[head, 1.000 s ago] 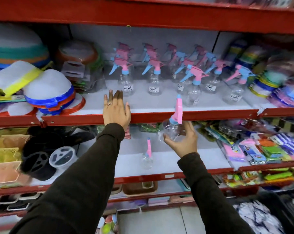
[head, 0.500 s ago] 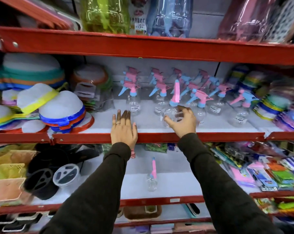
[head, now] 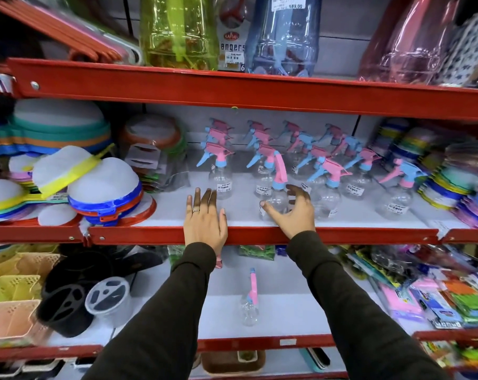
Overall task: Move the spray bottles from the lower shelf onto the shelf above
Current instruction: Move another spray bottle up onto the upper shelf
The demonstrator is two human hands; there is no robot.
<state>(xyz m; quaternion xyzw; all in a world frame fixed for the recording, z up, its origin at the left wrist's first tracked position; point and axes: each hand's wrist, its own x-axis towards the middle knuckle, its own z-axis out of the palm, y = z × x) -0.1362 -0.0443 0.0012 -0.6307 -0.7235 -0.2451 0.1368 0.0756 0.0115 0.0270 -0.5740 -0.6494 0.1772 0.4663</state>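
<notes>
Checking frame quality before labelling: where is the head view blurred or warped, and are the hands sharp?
Head view: both the left hand and the right hand are fairly sharp, as is the spray bottle by the right hand; motion smear grows towards the edges, worst on the packets at the right edge; wide-angle distortion bows the red shelf edge; lighting is even, with glare on the clear bottles.

Stacked mesh food covers [head: 100,187] with coloured rims crowd the left of the middle tier. Below sit black round holders [head: 65,300] and pastel plastic baskets [head: 10,319]. Tinted plastic jars [head: 177,31] stand above.
</notes>
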